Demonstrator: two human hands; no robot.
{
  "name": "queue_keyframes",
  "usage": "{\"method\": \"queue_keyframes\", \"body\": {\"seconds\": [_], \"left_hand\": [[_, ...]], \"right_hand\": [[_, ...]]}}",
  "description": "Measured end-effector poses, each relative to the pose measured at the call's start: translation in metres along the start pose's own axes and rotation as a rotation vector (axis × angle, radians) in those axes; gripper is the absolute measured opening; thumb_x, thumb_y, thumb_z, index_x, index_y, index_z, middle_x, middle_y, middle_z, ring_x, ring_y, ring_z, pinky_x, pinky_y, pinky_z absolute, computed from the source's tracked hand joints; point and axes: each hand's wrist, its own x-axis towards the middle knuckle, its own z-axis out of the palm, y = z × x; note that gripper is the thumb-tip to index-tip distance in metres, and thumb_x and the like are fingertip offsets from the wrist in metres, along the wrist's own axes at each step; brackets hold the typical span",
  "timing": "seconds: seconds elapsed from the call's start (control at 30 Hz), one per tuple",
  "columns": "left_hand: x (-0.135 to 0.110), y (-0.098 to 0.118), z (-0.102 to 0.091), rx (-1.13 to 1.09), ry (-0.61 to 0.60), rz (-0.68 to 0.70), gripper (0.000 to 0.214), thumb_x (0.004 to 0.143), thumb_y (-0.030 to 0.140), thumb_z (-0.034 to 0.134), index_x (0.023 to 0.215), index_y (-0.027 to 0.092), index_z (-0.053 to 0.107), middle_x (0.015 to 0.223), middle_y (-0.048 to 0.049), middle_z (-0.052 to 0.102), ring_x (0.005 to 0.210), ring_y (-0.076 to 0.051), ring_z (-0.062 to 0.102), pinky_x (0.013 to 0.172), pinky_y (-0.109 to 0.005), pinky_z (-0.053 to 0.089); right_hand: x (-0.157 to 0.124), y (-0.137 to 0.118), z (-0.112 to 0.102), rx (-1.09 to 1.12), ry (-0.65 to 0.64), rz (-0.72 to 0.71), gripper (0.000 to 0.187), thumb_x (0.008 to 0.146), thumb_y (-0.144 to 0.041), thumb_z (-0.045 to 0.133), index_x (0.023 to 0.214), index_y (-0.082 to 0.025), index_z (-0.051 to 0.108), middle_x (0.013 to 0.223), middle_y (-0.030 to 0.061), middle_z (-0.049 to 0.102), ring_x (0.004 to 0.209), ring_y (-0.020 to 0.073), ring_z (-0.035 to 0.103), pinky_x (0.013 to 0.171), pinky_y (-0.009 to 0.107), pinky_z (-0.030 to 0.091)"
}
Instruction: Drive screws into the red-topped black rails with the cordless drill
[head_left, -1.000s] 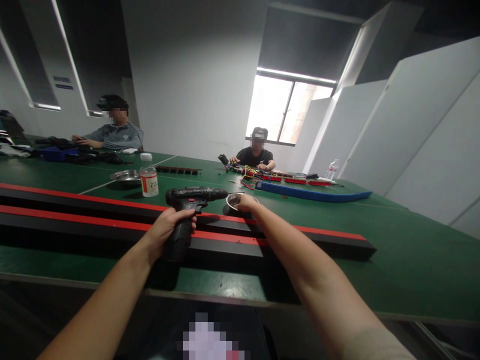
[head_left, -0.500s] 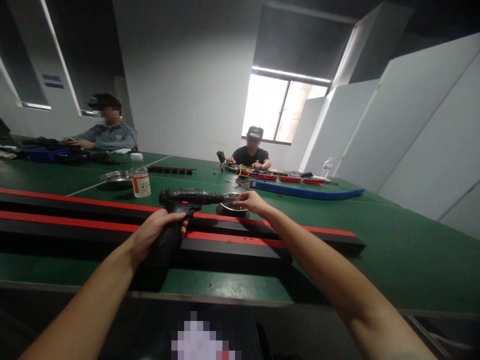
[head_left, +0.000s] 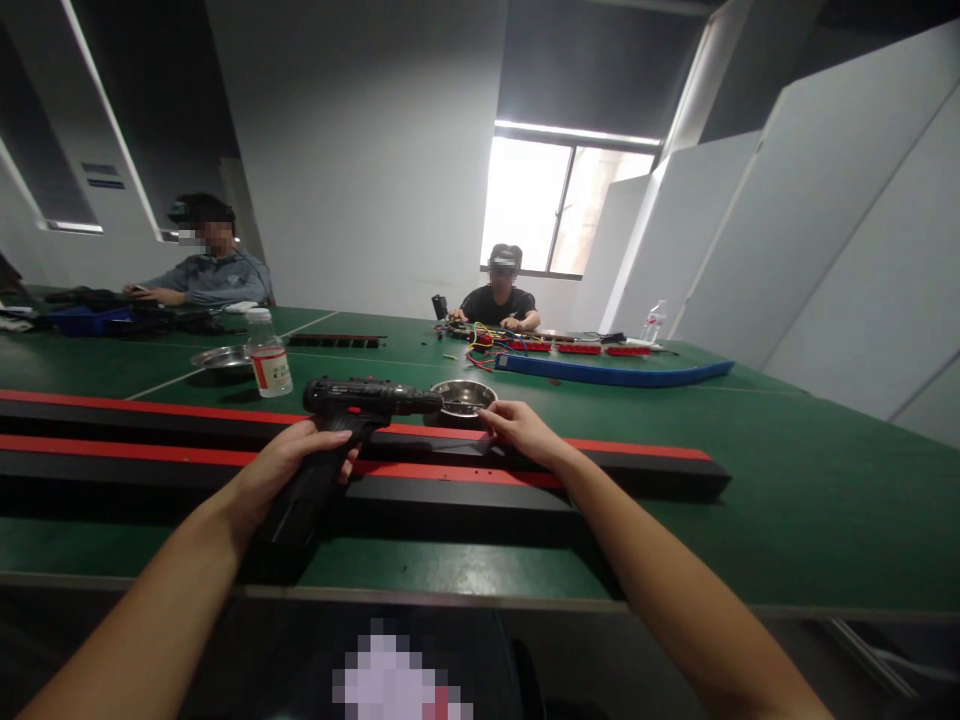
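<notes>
My left hand (head_left: 300, 458) is wrapped around the handle of a black cordless drill (head_left: 360, 398), whose nose points to the right. A thin bit sticks out of the chuck. At the bit's tip, the fingers of my right hand (head_left: 521, 430) are pinched together; whether they hold a small piece there is too small to tell. Just behind the bit stands a round metal bowl (head_left: 463, 384), with its contents hard to make out. Below the drill lie two long black bars with red tops, the nearer bar (head_left: 465, 500) and the farther bar (head_left: 637, 468).
A bottle with a red label (head_left: 268, 355) stands at the left beside a metal dish (head_left: 217, 362). Across the green table (head_left: 810, 480) lie a blue strip (head_left: 615, 372) and wired red parts (head_left: 577, 348). Two people sit on the far side.
My right hand has come down and a little nearer, so more of the bowl shows. The drill has shifted slightly left and down in view, still in my left hand.
</notes>
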Motion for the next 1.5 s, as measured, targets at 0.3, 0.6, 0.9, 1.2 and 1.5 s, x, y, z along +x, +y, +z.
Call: {"method": "queue_keyframes", "body": {"seconds": [0.3, 0.6, 0.9, 1.2, 1.5], "left_hand": [[-0.0058, 0.0046, 0.0058, -0.008, 0.056, -0.038, 0.031, 0.078, 0.029, 0.081, 0.099, 0.013, 0.065, 0.084, -0.0049, 0.07, 0.065, -0.014, 0.066, 0.061, -0.023, 0.056], [-0.0071, 0.0055, 0.0066, 0.048, 0.009, -0.02, 0.031, 0.08, 0.032, 0.08, 0.097, 0.011, 0.064, 0.083, -0.005, 0.069, 0.065, -0.014, 0.064, 0.061, -0.024, 0.054], [-0.0095, 0.0063, 0.0095, 0.033, 0.031, -0.022, 0.03, 0.078, 0.03, 0.081, 0.095, 0.012, 0.064, 0.082, -0.0059, 0.07, 0.067, -0.015, 0.065, 0.061, -0.024, 0.053], [-0.009, 0.0074, 0.0085, 0.045, 0.028, -0.016, 0.032, 0.076, 0.031, 0.082, 0.097, 0.011, 0.068, 0.083, -0.0073, 0.07, 0.067, -0.016, 0.064, 0.061, -0.024, 0.053], [-0.0108, 0.0078, 0.0099, 0.049, 0.021, 0.001, 0.029, 0.077, 0.03, 0.081, 0.093, 0.01, 0.067, 0.081, -0.0067, 0.069, 0.066, -0.015, 0.064, 0.062, -0.024, 0.054]], "right_hand": [[0.0006, 0.0017, 0.0031, 0.057, 0.068, -0.025, 0.049, 0.093, -0.066, 0.055, 0.081, -0.018, 0.055, 0.068, -0.0006, 0.056, 0.059, 0.0118, 0.05, 0.056, 0.025, 0.038], [0.0004, -0.0002, 0.0053, 0.109, 0.068, -0.016, 0.047, 0.088, -0.064, 0.063, 0.084, -0.017, 0.057, 0.069, -0.0009, 0.056, 0.059, 0.0113, 0.051, 0.054, 0.024, 0.036], [0.0021, 0.0021, 0.0066, 0.073, 0.075, -0.019, 0.045, 0.089, -0.062, 0.062, 0.084, -0.018, 0.057, 0.066, -0.0018, 0.055, 0.057, 0.0108, 0.051, 0.053, 0.024, 0.037], [0.0017, 0.0007, 0.0074, 0.063, 0.113, 0.001, 0.041, 0.089, -0.059, 0.063, 0.084, -0.018, 0.057, 0.065, -0.0014, 0.058, 0.056, 0.0115, 0.053, 0.052, 0.024, 0.039], [0.0015, 0.0011, 0.0082, 0.049, 0.118, -0.023, 0.041, 0.089, -0.058, 0.063, 0.084, -0.018, 0.057, 0.065, -0.0021, 0.056, 0.055, 0.011, 0.051, 0.053, 0.024, 0.04]]}}
